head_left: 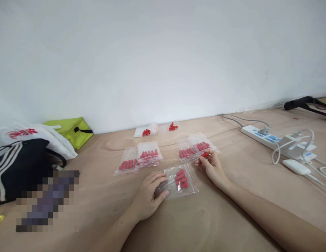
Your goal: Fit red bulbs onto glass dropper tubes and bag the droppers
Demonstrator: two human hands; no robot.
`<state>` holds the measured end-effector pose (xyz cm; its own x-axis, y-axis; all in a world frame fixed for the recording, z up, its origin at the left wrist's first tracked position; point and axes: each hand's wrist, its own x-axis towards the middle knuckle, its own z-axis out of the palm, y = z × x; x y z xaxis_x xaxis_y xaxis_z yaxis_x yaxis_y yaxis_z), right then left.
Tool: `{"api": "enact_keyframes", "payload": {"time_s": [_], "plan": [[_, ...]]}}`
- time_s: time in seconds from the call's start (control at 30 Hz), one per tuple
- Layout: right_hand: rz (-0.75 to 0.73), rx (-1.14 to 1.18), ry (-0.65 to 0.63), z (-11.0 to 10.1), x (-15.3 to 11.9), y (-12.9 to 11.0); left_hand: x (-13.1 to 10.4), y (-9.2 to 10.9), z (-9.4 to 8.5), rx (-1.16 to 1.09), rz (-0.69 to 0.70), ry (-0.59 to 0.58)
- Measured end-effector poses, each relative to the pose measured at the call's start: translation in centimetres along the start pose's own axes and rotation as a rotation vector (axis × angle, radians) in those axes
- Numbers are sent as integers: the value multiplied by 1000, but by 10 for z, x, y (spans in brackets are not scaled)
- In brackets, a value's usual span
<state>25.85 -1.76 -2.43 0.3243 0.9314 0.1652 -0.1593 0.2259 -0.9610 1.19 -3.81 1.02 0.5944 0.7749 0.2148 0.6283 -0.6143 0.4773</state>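
Observation:
In the head view, a clear zip bag (187,191) lies flat at the middle front. Inside are several thin, pale sticks with red heads (181,179). My left hand (152,196) grips the bag's left end, thumb at its lower edge and fingers across the top. Just beyond the bag's right corner, my right hand (211,167) pinches a red-headed stick (204,154). Its shaft seems to point left toward the bag, though it is hard to see. Similar filled bags lie behind: a pile (149,151) at the left and two bags (195,147) near my right fingers.
At the wall are two bags (146,132) (173,126) with loose red pieces. A power strip (268,137) with cables and a white charger (296,167) lies right. A black bag (23,168), white plastic bag (65,148) and green bag (73,131) stand left.

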Motion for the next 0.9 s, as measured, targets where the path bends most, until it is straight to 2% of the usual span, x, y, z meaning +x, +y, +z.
{"api": "enact_keyframes", "payload": {"time_s": [0.17,0.37,0.57,0.63,0.73,0.9], "plan": [[6,-84,-54,-5,0,-2,-1,0,1,2,-36,0],[-14,-80,-64,-5,-1,0,-1,-1,2,-8,-22,20],[-100,-94,113,-7,4,1,-1,-2,3,-10,-24,9],[-71,-54,144,-7,4,0,-2,-2,3,-5,-28,2],[46,21,126,-2,-1,-1,-2,-2,2,-9,-24,7],[194,99,-32,7,-17,-5,-2,-1,2,-22,-31,19]]}}
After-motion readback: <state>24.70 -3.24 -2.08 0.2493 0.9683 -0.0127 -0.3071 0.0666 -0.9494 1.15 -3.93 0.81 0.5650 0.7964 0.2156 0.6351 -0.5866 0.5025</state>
